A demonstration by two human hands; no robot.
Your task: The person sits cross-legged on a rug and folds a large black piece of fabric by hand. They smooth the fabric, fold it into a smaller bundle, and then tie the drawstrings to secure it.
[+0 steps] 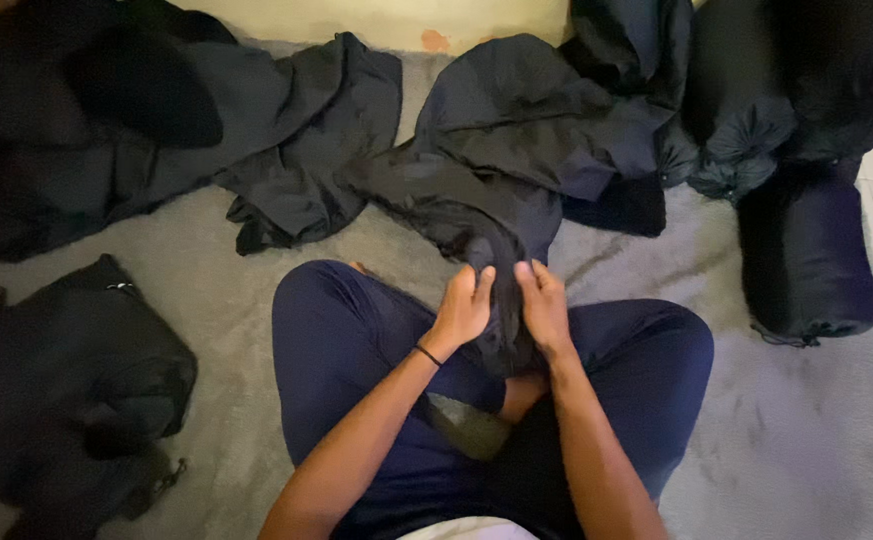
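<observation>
On the grey rug point(777, 440) covering the floor, a person is sitting cross-legged in dark blue trousers point(357, 340), looking down at their lap. Dark stuff is lying all around: a big crumpled black sheet point(107, 120) is spreading across the top left, a bundled black bag point(67, 380) is sitting at the lower left, and a rolled, stuffed dark sack point(807, 260) is lying on the right with another tied-off sack point(757, 110) behind it. The thing actually being handled is the black fabric point(507, 150) stretching from the top middle down into the lap, where it's narrowing into a bunched strip between the knees. Both hands are meeting on that strip, the left hand point(464, 310) with a thin black wristband point(428, 355) and the right hand point(545, 308) just beside it, fingers point(484, 280) curling closed and pinching the cloth.
</observation>
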